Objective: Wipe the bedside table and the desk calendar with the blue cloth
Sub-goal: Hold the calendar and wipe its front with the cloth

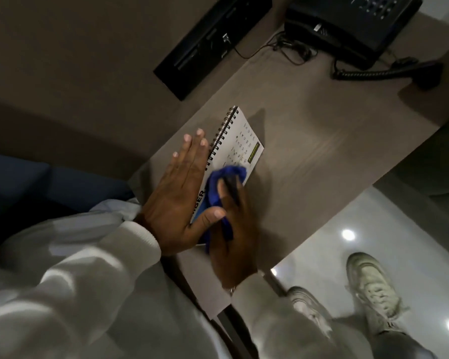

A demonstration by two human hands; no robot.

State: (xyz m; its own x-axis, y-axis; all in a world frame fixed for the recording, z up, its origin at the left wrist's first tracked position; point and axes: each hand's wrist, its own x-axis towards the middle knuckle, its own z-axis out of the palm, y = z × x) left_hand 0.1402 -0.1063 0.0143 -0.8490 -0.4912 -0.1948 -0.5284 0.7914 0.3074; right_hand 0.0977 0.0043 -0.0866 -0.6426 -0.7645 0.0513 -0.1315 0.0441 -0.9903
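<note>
A white spiral-bound desk calendar (240,137) stands on the brown bedside table (322,151), near its left edge. My left hand (176,193) presses flat against the calendar's back, fingers straight, thumb hooked over the front lower corner. My right hand (233,229) is closed on a bunched blue cloth (226,177) and holds it against the calendar's printed face, covering the lower half of the page.
A black telephone (353,19) with a coiled cord (368,73) sits at the table's far end. A black switch panel (213,40) is on the wall at left. A dark blue cushion (36,182) lies at left; my two shoes (371,288) stand on the glossy floor.
</note>
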